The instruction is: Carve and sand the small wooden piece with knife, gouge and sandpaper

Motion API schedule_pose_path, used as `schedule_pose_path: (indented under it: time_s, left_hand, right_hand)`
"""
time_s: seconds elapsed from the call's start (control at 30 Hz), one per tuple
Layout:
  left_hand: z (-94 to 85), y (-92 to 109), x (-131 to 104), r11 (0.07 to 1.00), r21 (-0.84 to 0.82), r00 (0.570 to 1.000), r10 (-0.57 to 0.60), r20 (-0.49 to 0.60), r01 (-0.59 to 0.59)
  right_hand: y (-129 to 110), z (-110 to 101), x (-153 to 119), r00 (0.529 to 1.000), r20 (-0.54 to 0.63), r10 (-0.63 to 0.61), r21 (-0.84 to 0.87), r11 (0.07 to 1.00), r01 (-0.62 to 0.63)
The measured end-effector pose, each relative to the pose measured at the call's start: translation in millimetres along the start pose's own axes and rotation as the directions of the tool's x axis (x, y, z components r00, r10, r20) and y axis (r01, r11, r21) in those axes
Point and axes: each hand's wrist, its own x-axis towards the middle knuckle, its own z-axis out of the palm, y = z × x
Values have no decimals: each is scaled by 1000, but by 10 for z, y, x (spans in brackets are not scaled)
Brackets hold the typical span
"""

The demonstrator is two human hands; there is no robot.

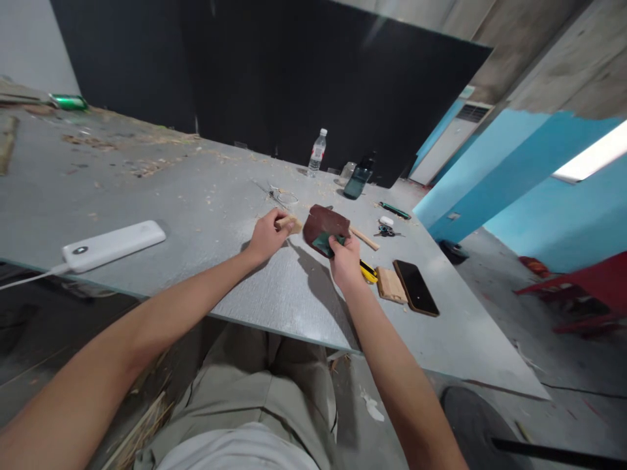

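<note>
My left hand [269,235] is closed on a small pale piece of wood [294,226], which sticks out past the fingertips to the right. My right hand [345,259] grips a curled sheet of sandpaper [324,222], reddish brown on one face and green where it folds near the thumb. A narrow gap separates the wood from the sandpaper, both held just above the grey table [274,287]. Behind the right hand lies a thin wooden stick [365,239]. By the right wrist are a yellow utility knife [368,271] and a flat wooden block [391,286].
A phone [416,288], keys [388,232], a white case [386,221] and a green-black tool [394,210] lie right. Behind stand a water bottle [317,153], a glass jar [347,172] and a dark bottle [358,180]. A cabled white power bank [115,247] lies left.
</note>
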Motion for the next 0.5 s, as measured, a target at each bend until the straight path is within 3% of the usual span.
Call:
schedule_pose_path:
  time_s: [0.13,0.33,0.43,0.5]
  left_hand:
    - [3,38,-20,1000,-22,999,22,26,-21]
    - [7,107,-64,993,-63,990,102,97,-97]
    - [-18,126,-76,989,-50,985,146,93,-142]
    - [-27,141,-93,984,-35,980,179,91,-176]
  right_hand:
    - [-92,100,-98,983,134,-127,-179,972,150]
    - [-121,212,-248,912,373,-170,-294,911,290]
    - [-121,224,-282,867,434,-244,-323,857,402]
    - [-135,230,-302,866,415,-278,-303,855,420]
